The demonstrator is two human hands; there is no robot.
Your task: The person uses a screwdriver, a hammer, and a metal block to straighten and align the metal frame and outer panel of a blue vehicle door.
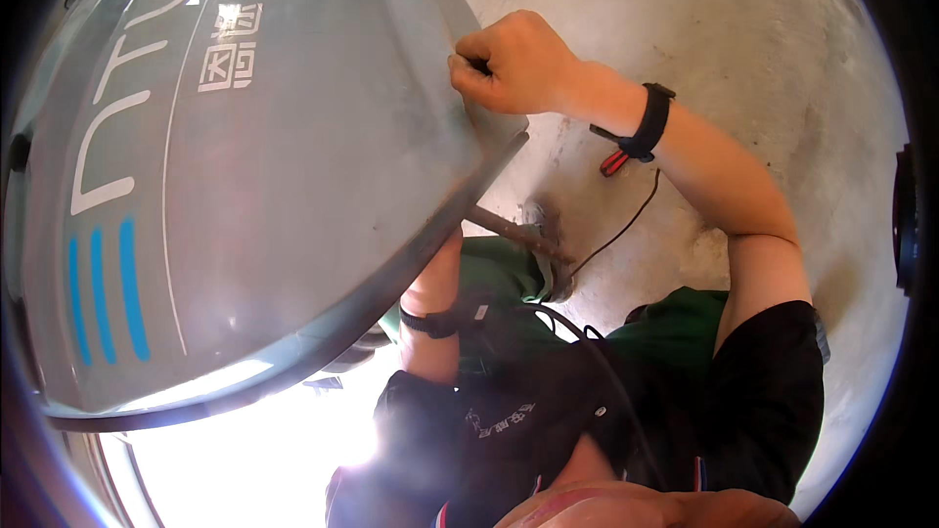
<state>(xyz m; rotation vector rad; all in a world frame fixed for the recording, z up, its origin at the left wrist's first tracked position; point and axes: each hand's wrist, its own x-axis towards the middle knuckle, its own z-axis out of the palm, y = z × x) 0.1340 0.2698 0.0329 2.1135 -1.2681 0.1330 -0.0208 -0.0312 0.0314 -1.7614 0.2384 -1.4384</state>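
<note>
A large grey curved vehicle panel (303, 156) fills the left side, with pale lettering and several blue stripes on its face. My right hand (514, 64) is closed in a fist at the panel's right edge, knuckles up, thumb and forefinger curled together. Whatever lies inside those fingers, if anything, is too hidden to name. My left forearm (435, 279), with a black wrist strap, reaches up behind the panel's lower edge. The panel hides the left hand itself, so its fingers do not show.
Beneath the panel's edge a brown rod (518, 233) sticks out to the right. On the pale floor (704, 29) lie a red-and-black object (613, 163), partly behind my right wrist, and a thin dark cable (626, 223). Bright light glares at the lower left.
</note>
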